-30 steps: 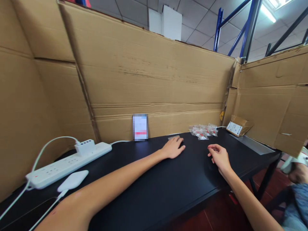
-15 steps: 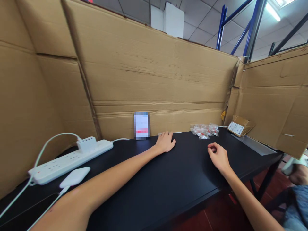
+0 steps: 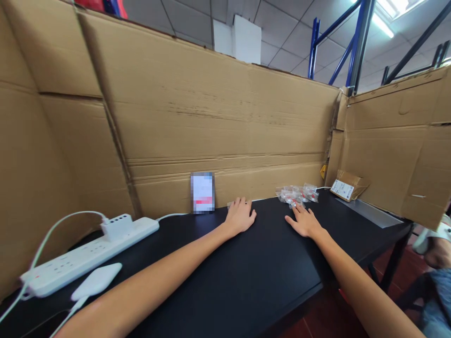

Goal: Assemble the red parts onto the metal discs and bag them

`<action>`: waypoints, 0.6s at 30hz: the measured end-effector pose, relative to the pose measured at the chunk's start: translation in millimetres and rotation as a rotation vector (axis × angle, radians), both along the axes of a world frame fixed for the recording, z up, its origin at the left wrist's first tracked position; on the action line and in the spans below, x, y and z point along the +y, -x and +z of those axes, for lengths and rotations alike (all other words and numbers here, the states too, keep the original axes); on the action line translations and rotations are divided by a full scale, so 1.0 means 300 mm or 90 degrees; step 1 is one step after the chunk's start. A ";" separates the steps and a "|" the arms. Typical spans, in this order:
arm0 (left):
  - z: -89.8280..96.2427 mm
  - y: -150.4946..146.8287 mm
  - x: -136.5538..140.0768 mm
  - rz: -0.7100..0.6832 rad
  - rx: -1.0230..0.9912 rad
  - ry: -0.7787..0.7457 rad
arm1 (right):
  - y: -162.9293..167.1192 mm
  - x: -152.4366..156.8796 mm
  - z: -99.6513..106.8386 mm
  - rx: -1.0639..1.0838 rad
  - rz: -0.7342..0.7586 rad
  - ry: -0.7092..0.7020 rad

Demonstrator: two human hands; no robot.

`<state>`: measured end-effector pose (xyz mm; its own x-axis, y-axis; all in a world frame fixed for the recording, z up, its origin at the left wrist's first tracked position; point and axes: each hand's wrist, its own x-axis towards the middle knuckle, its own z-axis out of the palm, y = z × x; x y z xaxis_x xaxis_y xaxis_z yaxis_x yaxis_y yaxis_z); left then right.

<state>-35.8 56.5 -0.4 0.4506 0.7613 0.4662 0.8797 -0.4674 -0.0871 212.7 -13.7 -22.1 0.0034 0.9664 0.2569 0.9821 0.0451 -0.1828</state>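
Observation:
My left hand (image 3: 240,217) lies palm down near the back of the black table (image 3: 225,281), fingers spread. A clear bit of plastic (image 3: 229,204) shows beside its fingertips; whether they touch is hidden. To the left of it, a phone-like screen (image 3: 202,192), blurred out, leans upright against the cardboard. My right hand (image 3: 303,221) rests with its fingers apart on the tabletop. Its fingertips reach the near edge of a pile of small clear plastic bags (image 3: 298,193) with red bits inside. Nothing is held in either hand.
A white power strip (image 3: 88,256) with a plugged-in charger (image 3: 117,227) lies at left, near a white pad (image 3: 97,280) on a cable. Cardboard walls (image 3: 225,117) enclose the back and sides. An opened carton (image 3: 348,185) sits at back right. Another person (image 3: 437,291) is partly visible at far right.
My right hand has gone from curled fingers above the table to spread fingers, moving left and towards the bags. The left hand keeps its place while the view shifts slightly.

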 end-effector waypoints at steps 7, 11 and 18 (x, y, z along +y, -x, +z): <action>0.012 -0.035 -0.035 -0.222 -0.075 0.013 | 0.036 -0.131 0.039 -0.063 0.055 -0.103; -0.002 -0.100 -0.107 -0.316 -0.121 0.071 | 0.065 -0.226 0.048 -0.004 0.164 -0.147; -0.020 -0.176 -0.168 -0.387 -0.326 0.271 | 0.088 -0.301 0.052 0.127 0.295 -0.167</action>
<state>16.9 6.0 -6.5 0.6462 0.6139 0.4533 0.3536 -0.7673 0.5350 186.3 -104.1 -6.4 -0.3328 0.7823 0.5265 0.7967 0.5319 -0.2869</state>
